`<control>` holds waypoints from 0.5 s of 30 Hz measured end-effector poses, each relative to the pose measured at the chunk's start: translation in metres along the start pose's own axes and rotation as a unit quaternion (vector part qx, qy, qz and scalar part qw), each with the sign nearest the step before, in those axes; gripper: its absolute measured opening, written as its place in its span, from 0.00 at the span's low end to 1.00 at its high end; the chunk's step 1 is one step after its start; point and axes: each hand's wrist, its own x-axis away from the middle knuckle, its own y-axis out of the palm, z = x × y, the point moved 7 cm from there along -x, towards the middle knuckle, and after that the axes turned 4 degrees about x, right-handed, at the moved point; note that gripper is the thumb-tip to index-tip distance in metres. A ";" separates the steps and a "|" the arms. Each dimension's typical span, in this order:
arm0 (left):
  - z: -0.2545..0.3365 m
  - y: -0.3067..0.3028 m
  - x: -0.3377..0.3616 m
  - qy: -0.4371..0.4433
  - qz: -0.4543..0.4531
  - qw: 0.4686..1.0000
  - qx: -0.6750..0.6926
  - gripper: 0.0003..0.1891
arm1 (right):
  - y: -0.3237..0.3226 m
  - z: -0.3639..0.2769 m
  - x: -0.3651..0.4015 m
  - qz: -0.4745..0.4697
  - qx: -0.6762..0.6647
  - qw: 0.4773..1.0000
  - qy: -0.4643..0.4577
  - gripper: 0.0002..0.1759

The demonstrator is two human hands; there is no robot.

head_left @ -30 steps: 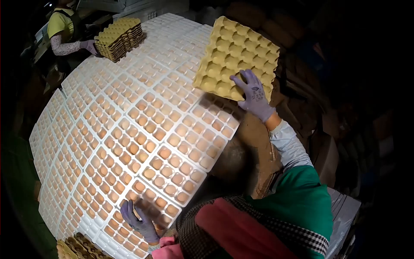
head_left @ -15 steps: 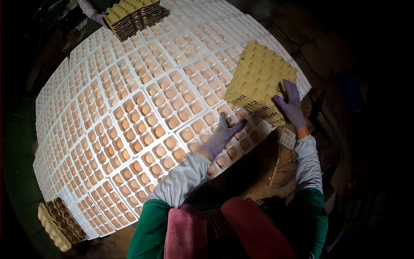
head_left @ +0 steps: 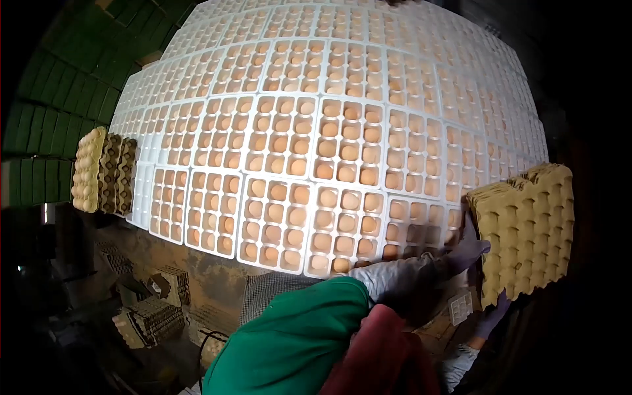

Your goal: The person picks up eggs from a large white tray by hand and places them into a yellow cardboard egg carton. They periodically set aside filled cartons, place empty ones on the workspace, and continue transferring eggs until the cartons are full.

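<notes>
A stack of yellowish-brown cardboard egg trays point(head_left: 526, 240) is tilted up at the right end of the table, its dimpled face toward me. My gloved left hand point(head_left: 469, 250) grips its near left side, thumb over the edge and the other fingers partly behind. From below, my gloved right hand point(head_left: 495, 317) holds the bottom edge, with its fingers mostly hidden behind the stack. Beside the left hand are white plastic trays point(head_left: 388, 197) filled with brown eggs, laid in rows.
At the table's left end stand cardboard trays with eggs point(head_left: 89, 171). More stacked cardboard trays point(head_left: 155, 319) lie on the floor at lower left. A small white tray point(head_left: 460, 308) is below the table edge near my arms. Green crates point(head_left: 46, 118) line the far left.
My view has swung left. The cardboard tray stack, lying flat over the egg trays before, is now tipped up at the table's edge. My left hand has moved from above the eggs onto it.
</notes>
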 end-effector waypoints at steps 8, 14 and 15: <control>0.265 -0.042 0.165 0.169 -0.137 0.968 -0.126 0.37 | 0.084 -0.081 -0.008 -0.168 -0.690 0.621 0.331 0.30; 0.422 -0.194 0.378 0.330 0.044 0.905 -0.265 0.19 | 0.129 -0.383 -0.024 -0.178 -0.532 0.828 -0.011 0.28; 0.435 -0.222 0.431 0.332 0.064 0.912 -0.234 0.18 | 0.140 -0.426 -0.009 -0.174 -0.512 0.838 -0.068 0.28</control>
